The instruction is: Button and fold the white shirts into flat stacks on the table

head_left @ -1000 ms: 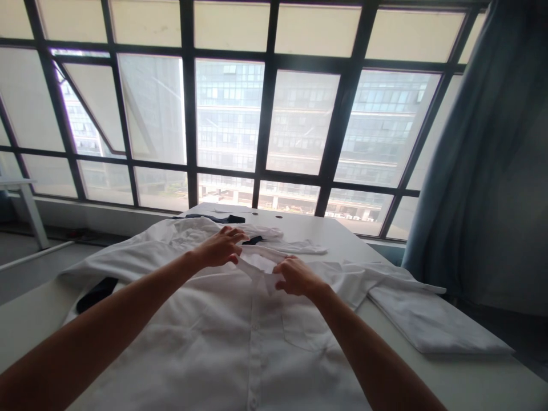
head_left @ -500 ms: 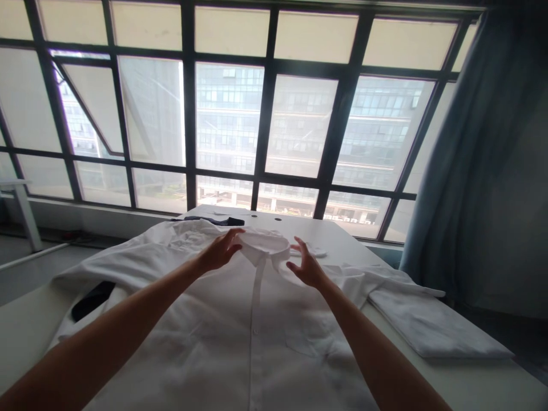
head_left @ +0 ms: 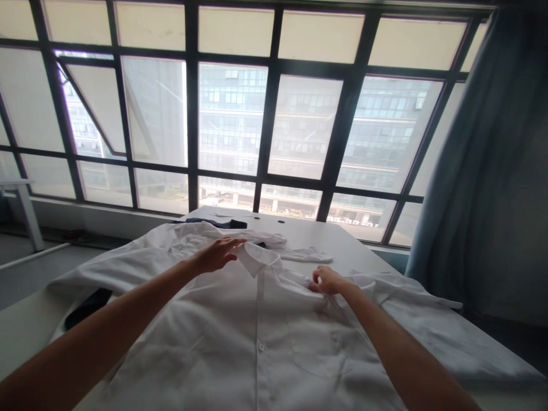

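A white button-up shirt [head_left: 231, 331] lies front up, its collar [head_left: 259, 260] pointing away from me. At the collar's left side, my left hand [head_left: 219, 254] has its fingertips closed on the fabric. My right hand [head_left: 326, 281] pinches the shirt at the shoulder, right of the collar. Buttons run down the middle placket, and a chest pocket shows faintly on the right half. More white cloth [head_left: 303, 253] lies beyond the collar.
The white table [head_left: 338, 231] reaches toward a large window wall. A dark garment [head_left: 222, 223] lies near its far edge, and a dark object [head_left: 88, 307] at the left. Folded white cloth [head_left: 462, 342] sits at the right. A dark curtain [head_left: 466, 171] hangs at the right.
My right hand has moved right and down from beside the collar to the shoulder and closed on the fabric. The collar has shifted toward me, showing more cloth behind it.
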{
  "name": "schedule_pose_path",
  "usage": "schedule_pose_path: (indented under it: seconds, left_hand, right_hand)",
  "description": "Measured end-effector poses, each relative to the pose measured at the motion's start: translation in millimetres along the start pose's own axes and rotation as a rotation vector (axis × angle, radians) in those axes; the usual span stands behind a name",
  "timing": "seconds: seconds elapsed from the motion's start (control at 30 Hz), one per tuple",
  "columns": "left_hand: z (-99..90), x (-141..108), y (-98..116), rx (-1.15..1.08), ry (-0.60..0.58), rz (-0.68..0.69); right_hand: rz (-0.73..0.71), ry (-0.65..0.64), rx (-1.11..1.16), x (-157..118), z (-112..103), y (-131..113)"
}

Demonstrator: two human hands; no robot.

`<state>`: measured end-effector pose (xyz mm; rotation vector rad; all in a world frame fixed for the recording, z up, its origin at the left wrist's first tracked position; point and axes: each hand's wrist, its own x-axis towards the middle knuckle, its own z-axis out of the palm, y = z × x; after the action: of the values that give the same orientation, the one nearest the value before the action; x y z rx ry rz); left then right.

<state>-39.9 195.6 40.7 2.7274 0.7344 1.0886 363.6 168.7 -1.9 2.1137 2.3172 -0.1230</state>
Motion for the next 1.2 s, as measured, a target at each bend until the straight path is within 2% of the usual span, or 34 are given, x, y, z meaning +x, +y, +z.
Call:
schedule_pose_path:
  seconds: [0.1,0.17,0.27,0.4,0.5,0.57,0.67,0.77,0.87,0.97,1.07,1.13,1.2]
  left_hand:
    - [2.6,-3.5,-14.5,0.031,-0.045,-0.111]
    - [3.9,-6.9,-26.8,0.001,-0.121,-0.207]
    - [8.9,-14.2,-43.9,-0.116,-0.2,-0.315]
    - [24.0,-23.6,-56.8,-0.158,-0.094,-0.336]
    - [30.2,-20.7,-61.7,-0.112,-0.033,-0.322]
    - [25.8,-10.4,-65.0,-0.074,-0.012,-0.339]
    - [7.9,15.6,-69.8,0.028,0.007,-0.376]
    - [-11.4,47.6,-73.1,0.236,0.09,-0.371]
    - [-18.1,76.7,-75.3,0.469,0.172,-0.358]
    - [-7.3,90.8,-76.2,0.664,0.165,-0.437]
    - [13.7,80.9,-72.9,0.749,0.013,-0.571]
    - [26.3,61.4,-67.8,0.739,-0.127,-0.608]
    - [32.9,34.8,-61.5,0.723,-0.22,-0.6]
  right_hand:
    - [0.033,-0.062,0.02,5.0,-7.7,8.1]
    - [0.051,-0.076,0.078,5.7,-13.2,16.5]
    - [0.057,-0.001,0.093,3.1,-23.4,31.2]
    - [0.068,0.076,0.045,-3.2,-40.1,50.8]
    - [0.08,0.097,0.045,-7.6,-51.0,62.8]
    - [0.11,0.127,0.055,-10.0,-57.8,68.2]
    - [0.173,0.201,0.071,-12.4,-71.7,72.3]
    - [0.246,0.299,0.072,-9.9,-90.1,73.6]
    - [0.412,0.409,0.093,0.2,-102.5,71.9]
    - [0.581,0.497,0.094,14.0,-96.2,64.3]
    - [0.641,0.48,0.045,22.1,-72.6,49.0]
    - [0.553,0.411,-0.003,19.8,-52.8,34.7]
    - [0.357,0.317,-0.059,10.1,-33.1,19.2]
